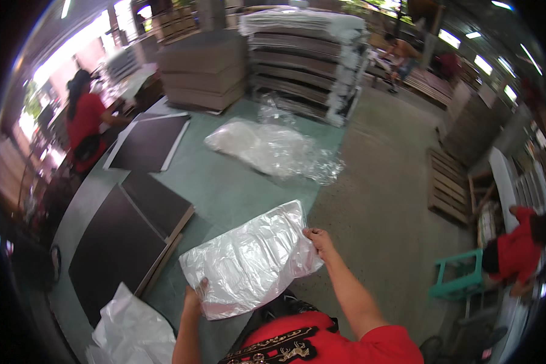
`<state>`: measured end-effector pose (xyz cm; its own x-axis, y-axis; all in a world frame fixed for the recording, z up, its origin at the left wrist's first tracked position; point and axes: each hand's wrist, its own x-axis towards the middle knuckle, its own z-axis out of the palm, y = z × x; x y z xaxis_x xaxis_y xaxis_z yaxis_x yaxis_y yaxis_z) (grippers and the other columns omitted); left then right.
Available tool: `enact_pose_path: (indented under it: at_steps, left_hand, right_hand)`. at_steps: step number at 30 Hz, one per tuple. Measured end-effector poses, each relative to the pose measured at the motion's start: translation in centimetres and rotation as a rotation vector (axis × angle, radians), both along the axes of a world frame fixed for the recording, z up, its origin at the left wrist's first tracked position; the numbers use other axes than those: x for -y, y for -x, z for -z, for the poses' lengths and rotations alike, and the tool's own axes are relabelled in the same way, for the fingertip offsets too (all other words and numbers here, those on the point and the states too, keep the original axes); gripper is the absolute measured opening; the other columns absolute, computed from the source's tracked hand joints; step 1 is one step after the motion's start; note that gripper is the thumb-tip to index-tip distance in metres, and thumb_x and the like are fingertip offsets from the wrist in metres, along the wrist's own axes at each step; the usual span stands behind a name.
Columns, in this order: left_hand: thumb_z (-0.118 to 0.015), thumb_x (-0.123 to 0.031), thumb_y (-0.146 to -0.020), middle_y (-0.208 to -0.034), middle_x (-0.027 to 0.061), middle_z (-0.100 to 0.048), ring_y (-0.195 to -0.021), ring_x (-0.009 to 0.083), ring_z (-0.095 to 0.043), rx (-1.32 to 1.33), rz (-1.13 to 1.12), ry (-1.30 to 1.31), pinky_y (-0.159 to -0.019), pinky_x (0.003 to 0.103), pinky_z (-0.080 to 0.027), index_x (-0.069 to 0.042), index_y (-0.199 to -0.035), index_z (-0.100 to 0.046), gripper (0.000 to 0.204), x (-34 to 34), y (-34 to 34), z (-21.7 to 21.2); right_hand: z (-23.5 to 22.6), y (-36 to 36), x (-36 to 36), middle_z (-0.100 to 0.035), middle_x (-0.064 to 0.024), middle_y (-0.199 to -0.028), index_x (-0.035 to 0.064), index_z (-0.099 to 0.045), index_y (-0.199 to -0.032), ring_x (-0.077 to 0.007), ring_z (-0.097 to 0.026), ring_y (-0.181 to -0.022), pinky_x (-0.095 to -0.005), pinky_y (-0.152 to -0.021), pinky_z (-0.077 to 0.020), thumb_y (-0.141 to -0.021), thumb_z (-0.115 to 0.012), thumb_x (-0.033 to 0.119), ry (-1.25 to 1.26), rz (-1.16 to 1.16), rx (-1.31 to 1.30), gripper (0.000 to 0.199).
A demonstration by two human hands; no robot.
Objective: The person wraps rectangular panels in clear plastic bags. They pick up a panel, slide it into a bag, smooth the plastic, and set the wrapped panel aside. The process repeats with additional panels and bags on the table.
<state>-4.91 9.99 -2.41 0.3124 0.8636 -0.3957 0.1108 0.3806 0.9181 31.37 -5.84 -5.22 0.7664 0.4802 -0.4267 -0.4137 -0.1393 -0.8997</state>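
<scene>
shiny silvery rectangular plastic-film bundle [252, 261]: long axis runs eight to two o'clock; left hand [195, 295] grips the eight o'clock end, right hand [320, 241] grips the two.

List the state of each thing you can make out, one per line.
Left hand: closed on shiny plastic
Right hand: pinching its right edge
Shiny plastic: wrinkled, held up
Clear plastic: crumpled, lying loose
White plastic: crumpled
Dark boards: stacked, lying flat
Brown stack: standing, untouched
Ceiling lights: lit

Grey-brown floor [382, 176], teal stool [458, 290], slatted wooden pallet [448, 188], bright tube lights [531, 59] overhead
</scene>
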Motion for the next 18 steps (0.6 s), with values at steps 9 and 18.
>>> enact_pose_path:
  at_steps: [9, 18]
  left_hand:
    - [-0.058, -0.02, -0.076, -0.07, 0.0101, -0.058, -0.065, 0.0143, -0.05, -0.358, 0.184, -0.59, -0.061, 0.031, -0.041, 0.009, -0.083, -0.057, 0.029, -2.1, 2.4, -9.6]
    - [-0.058, -0.014, -0.073, -0.112, 0.0157, -0.045, -0.109, 0.0301, -0.039, -0.844, -0.218, -1.373, -0.092, 0.036, -0.029, -0.001, -0.112, -0.043, 0.044, -5.2, 2.0, -14.2]
  right_hand:
    - [-6.4, -4.3, 7.4, -0.055, -0.0012, -0.067, 0.003, -0.058, -0.07, -0.0096, -0.046, -0.063, -0.026, -0.057, -0.0365, -0.078, -0.058, 0.026, -0.038, 0.556, 0.364, 0.024]
    - [-16.1, -11.8, 22.0, -0.056, -0.0077, -0.078, 0.0024, -0.053, -0.088, -0.0187, -0.054, -0.071, -0.0314, -0.064, -0.0444, -0.086, -0.044, 0.03, -0.665, 0.856, 0.239, 0.028]
